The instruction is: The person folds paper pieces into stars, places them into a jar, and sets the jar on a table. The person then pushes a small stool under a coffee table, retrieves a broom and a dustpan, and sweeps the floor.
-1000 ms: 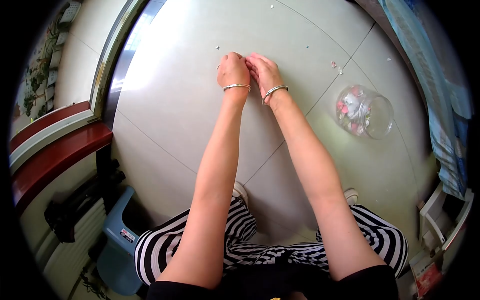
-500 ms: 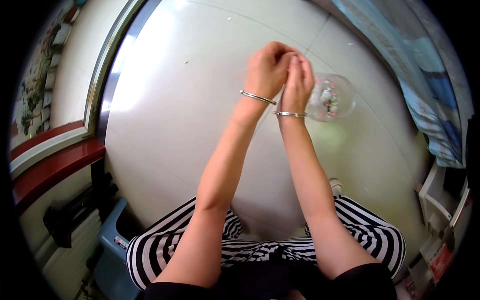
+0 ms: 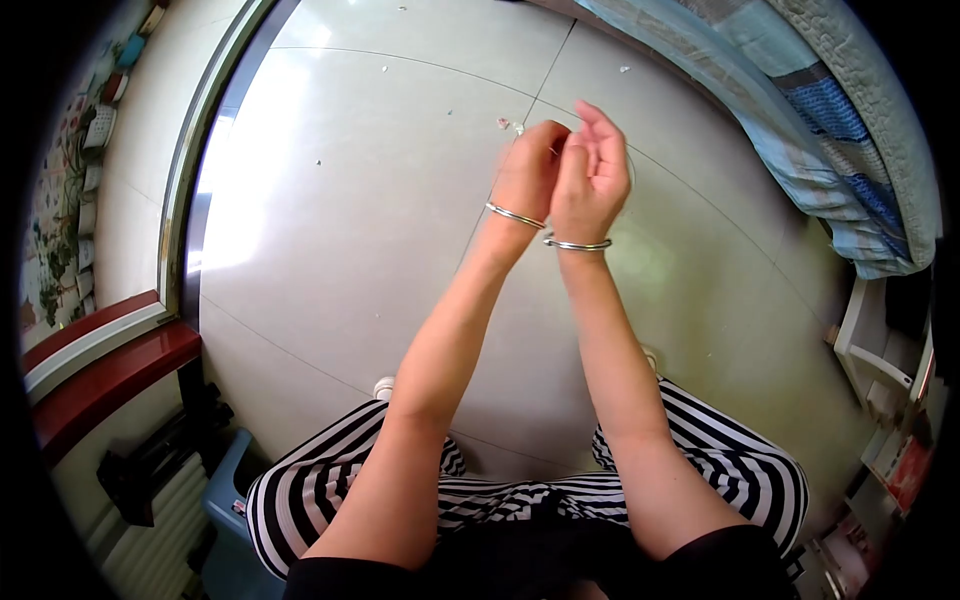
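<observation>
My left hand is slightly blurred, its fingers curled in towards my other hand; whatever it may hold is hidden. Beside it, my right hand is turned palm inward, with its fingers loosely bent and partly apart, and nothing can be made out in it. Both hands are over the clear jar, of which only a thin curved edge shows to the right of my right hand. Small pinkish and white scraps lie on the tiled floor just beyond my left hand.
More small scraps are scattered on the floor, including a white one farther off. A blue patterned cloth hangs at the right, above a white shelf unit. At the left are a red ledge and a blue stool.
The view has shifted right. My hands have gone from the floor scraps to above the jar, which they now mostly hide. The fingers of my right hand have loosened.
</observation>
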The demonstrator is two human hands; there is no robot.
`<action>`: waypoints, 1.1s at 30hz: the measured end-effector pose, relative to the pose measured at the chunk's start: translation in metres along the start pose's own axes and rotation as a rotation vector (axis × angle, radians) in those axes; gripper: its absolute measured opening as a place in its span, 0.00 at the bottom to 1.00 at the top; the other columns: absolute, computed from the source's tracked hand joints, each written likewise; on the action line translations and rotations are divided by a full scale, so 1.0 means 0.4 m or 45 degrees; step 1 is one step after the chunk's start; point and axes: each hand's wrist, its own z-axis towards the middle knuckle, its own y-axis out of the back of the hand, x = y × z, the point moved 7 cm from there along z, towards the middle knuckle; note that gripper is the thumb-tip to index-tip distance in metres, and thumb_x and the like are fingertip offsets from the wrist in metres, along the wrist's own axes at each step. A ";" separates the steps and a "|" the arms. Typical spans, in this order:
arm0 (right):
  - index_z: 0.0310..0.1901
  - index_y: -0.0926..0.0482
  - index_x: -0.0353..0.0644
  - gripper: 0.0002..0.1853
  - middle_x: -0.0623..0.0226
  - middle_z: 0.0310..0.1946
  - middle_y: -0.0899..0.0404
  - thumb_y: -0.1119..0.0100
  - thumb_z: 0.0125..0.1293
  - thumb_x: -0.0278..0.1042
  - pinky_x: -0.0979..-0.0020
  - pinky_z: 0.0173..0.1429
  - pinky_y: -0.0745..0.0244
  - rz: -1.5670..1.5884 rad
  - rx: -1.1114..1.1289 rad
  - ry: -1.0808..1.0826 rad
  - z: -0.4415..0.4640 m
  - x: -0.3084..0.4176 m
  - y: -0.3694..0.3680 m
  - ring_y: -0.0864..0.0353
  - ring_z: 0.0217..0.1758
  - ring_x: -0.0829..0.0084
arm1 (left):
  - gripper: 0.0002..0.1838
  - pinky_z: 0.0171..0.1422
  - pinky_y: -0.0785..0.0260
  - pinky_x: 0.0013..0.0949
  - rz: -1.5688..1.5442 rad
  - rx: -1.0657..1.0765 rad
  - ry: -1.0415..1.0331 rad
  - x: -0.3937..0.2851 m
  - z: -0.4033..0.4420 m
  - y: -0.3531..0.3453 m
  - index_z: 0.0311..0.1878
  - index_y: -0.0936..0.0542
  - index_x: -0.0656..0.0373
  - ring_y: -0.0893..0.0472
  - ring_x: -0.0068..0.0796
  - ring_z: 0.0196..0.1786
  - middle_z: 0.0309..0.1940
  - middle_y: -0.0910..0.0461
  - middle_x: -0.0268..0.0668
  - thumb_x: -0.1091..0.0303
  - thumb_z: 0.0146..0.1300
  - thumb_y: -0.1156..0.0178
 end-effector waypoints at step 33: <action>0.59 0.32 0.34 0.23 0.57 0.53 0.28 0.50 0.67 0.39 0.69 0.58 0.32 -0.012 0.222 -0.771 -0.172 -0.247 -0.187 0.28 0.55 0.65 | 0.06 0.32 0.27 0.24 0.016 -0.127 0.493 0.263 -0.025 0.131 0.38 0.22 0.67 0.21 0.21 0.29 0.28 0.19 0.37 0.75 0.60 0.43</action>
